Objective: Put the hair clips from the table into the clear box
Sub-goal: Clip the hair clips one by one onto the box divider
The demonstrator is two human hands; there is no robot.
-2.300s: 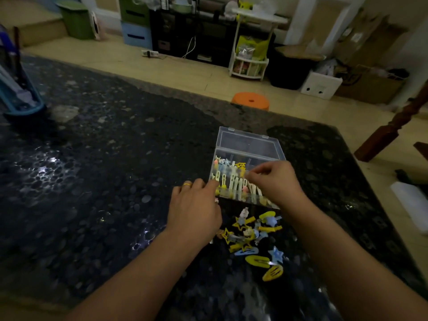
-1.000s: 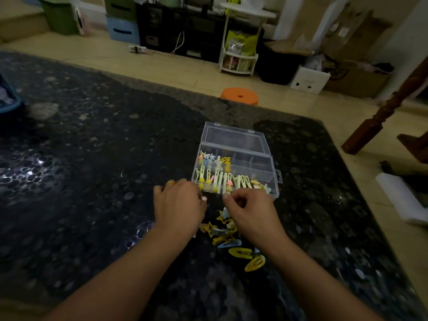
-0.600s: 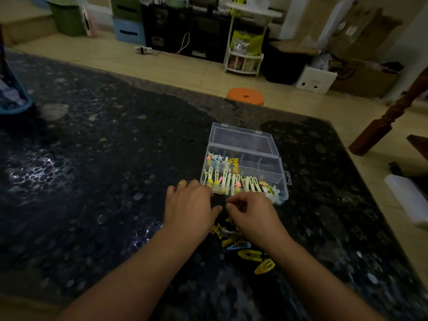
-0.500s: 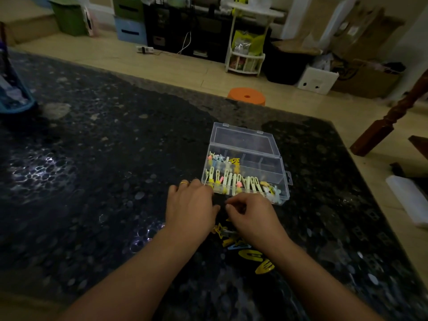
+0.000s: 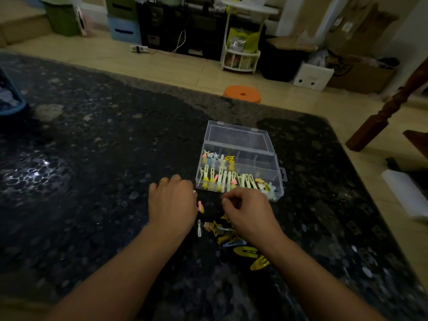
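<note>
We see a dark speckled table [image 5: 92,158]. At frame centre, the clear box [image 5: 266,169] lies open, partly filled. Below it, loose hair clips [image 5: 228,237]. Left hand [image 5: 171,205] pinches a pink clip [image 5: 200,206]; right hand [image 5: 249,215] curls, grip unclear. Next we lift clips into the box.

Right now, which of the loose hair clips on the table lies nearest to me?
The yellow oval snap clip at the near end of the pile, beside the right forearm. A second yellow snap clip lies just beyond it, and the star clips sit farther on, toward the clear box.
</note>
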